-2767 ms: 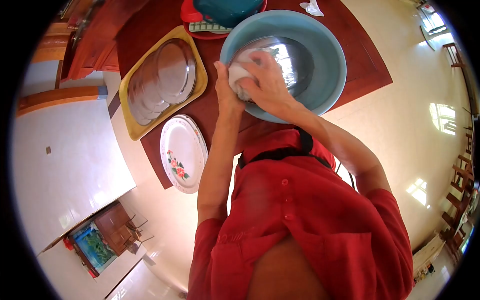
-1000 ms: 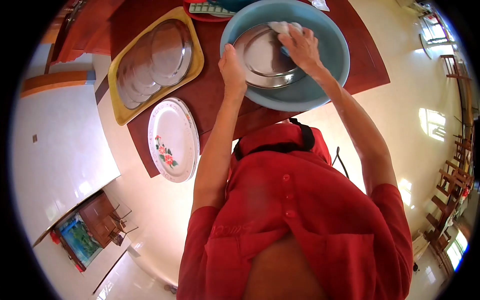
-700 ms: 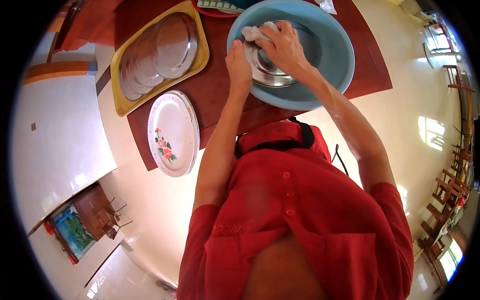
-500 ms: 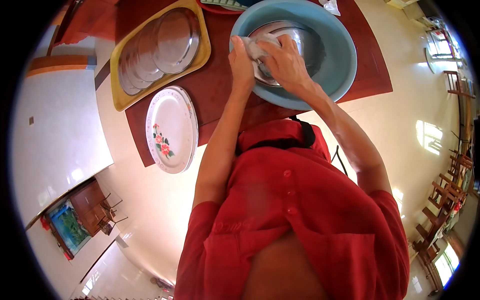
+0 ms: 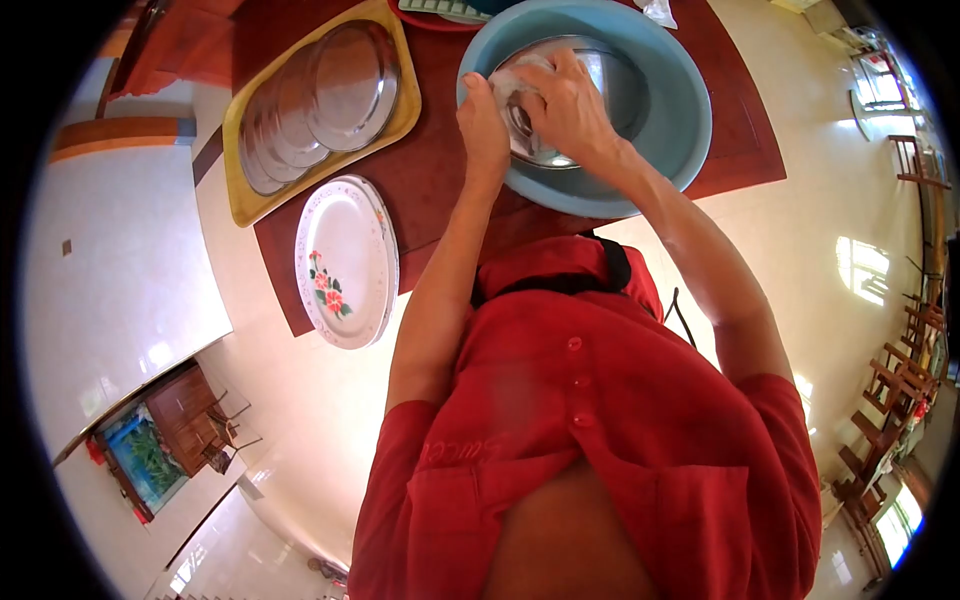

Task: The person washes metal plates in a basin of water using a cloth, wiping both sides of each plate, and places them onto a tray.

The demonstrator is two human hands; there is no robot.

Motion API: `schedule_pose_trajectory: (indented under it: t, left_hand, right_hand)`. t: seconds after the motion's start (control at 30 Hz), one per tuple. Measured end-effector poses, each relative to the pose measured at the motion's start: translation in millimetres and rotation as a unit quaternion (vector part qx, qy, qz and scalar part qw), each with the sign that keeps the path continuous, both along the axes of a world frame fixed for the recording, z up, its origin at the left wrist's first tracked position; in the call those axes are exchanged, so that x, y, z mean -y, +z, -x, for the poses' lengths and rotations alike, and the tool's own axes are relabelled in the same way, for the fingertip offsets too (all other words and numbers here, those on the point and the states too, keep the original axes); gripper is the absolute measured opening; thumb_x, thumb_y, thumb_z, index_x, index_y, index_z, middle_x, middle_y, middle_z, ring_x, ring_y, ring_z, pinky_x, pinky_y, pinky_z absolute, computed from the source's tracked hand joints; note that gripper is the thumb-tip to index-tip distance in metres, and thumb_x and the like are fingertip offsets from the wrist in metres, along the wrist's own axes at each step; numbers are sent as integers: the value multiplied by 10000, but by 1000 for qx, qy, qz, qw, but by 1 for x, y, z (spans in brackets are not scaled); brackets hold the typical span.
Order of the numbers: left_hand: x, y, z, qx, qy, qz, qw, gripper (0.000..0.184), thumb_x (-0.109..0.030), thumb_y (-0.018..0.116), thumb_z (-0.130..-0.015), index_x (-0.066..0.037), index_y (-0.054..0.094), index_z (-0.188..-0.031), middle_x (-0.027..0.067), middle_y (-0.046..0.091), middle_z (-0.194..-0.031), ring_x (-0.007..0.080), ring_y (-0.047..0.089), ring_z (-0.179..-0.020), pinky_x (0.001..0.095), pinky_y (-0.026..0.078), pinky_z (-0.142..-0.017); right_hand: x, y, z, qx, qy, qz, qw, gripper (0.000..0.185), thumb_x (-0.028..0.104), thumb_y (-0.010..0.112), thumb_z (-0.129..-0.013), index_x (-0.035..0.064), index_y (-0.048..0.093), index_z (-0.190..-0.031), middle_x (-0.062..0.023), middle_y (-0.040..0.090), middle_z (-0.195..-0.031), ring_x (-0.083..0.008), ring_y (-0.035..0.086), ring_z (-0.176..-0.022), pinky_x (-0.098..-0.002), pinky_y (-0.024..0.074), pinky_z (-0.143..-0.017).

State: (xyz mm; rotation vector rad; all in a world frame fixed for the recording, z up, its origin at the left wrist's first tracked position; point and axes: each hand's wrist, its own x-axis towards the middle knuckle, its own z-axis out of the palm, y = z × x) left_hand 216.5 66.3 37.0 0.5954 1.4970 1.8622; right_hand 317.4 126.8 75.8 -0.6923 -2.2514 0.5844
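Note:
A shiny metal plate [image 5: 545,150] lies tilted inside the blue-grey basin [image 5: 680,140], partly covered by my hands. My left hand [image 5: 483,125] grips the plate's left edge, thumb up at the rim. Pressed on the plate near that same edge is a white cloth [image 5: 515,78], with the fingers of my right hand [image 5: 570,110] closed on it. Left of the basin, several overlapping metal plates [image 5: 350,90] lie in a yellow tray [image 5: 408,112]. White oval plates with a red flower print [image 5: 345,255] are stacked at the table's near left edge.
The dark red table [image 5: 735,125] carries all of this. Behind the basin's left side is part of a red container [image 5: 425,18] with a pale green rack [image 5: 450,8]. A crumpled white piece [image 5: 660,12] lies at the back right. Wooden chairs [image 5: 885,400] stand far right.
From the plate's far side, my right hand has brought the cloth back to the left edge beside my left hand. The view has shifted slightly, and my left hand keeps its hold on the plate.

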Motion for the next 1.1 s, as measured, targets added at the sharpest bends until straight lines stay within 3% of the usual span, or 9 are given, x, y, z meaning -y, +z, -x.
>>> schedule_pose_trajectory:
  t: [0.2, 0.27, 0.37, 0.47, 0.6, 0.83, 1.0, 1.07, 1.1]
  left_hand:
    - [6, 19, -12, -24, 16, 0, 1000, 664, -549, 315, -908, 55, 553, -1047, 81, 557, -985, 142, 482, -884, 264, 384, -807]
    - [6, 18, -9, -21, 14, 9, 1000, 660, -544, 311, -911, 55, 549, -1052, 80, 554, -985, 140, 476, -890, 262, 382, -808]
    - [5, 21, -12, -1, 8, -7, 1000, 658, -542, 300, -914, 53, 543, -1054, 77, 550, -978, 137, 471, -896, 259, 381, -807]
    - [6, 18, -11, 11, 2, -26, 1000, 659, -550, 290, -913, 46, 542, -1043, 73, 549, -971, 136, 474, -894, 258, 382, -804]
    - [8, 16, -7, 38, -20, -32, 999, 646, -557, 296, -910, 26, 546, -1026, 61, 544, -975, 136, 479, -895, 261, 385, -803]
    - [3, 18, -11, -5, 4, -41, 999, 619, -547, 312, -911, 12, 559, -1007, 57, 546, -963, 127, 473, -864, 254, 383, -786]
    - [6, 16, -9, -30, 17, 11, 999, 556, -498, 319, -929, 6, 551, -897, -1, 487, -804, 101, 391, -746, 237, 339, -673]
    - [6, 15, -12, -37, 31, 9, 999, 524, -474, 340, -931, 4, 545, -866, -13, 469, -776, 98, 380, -730, 233, 331, -660]
    - [7, 14, -12, -44, 46, 8, 998, 495, -449, 360, -934, 2, 539, -836, -24, 451, -748, 96, 370, -714, 230, 323, -646]
  right_hand:
    - [-39, -3, 8, 90, -57, -115, 988, 250, 164, 630, -737, 88, 622, -974, -205, 554, -871, -370, 534, -821, -419, 441, -757]
    - [-52, -6, 10, 72, -16, 46, 996, 264, 228, 665, -733, 68, 620, -939, -203, 568, -885, -351, 551, -819, -410, 442, -758]
    - [-42, 17, 4, 122, 11, 100, 987, 282, 255, 674, -729, 49, 616, -913, -193, 580, -902, -339, 560, -834, -400, 442, -761]
    - [-32, 11, 6, 108, 69, 53, 990, 308, 323, 630, -727, 73, 634, -908, -219, 565, -936, -354, 538, -914, -413, 441, -786]
    - [-16, 12, 8, 99, 107, 49, 988, 303, 322, 639, -719, 70, 634, -887, -217, 569, -911, -357, 544, -886, -427, 437, -774]
    - [-26, 15, 15, 127, 30, 67, 989, 300, 292, 667, -700, 60, 623, -886, -209, 569, -912, -359, 560, -847, -433, 447, -711]
    - [-36, 17, 20, 114, -6, 16, 993, 303, 314, 658, -718, 82, 612, -909, -204, 553, -915, -374, 566, -818, -435, 451, -689]
    - [-44, 33, 27, 200, -118, 213, 949, 348, 262, 578, -760, 116, 564, -1076, -192, 415, -1267, -361, 293, -1240, -470, 333, -944]
    - [-50, 21, 27, 199, -118, 213, 949, 348, 262, 578, -760, 116, 564, -1076, -192, 415, -1267, -361, 293, -1240, -470, 333, -944]
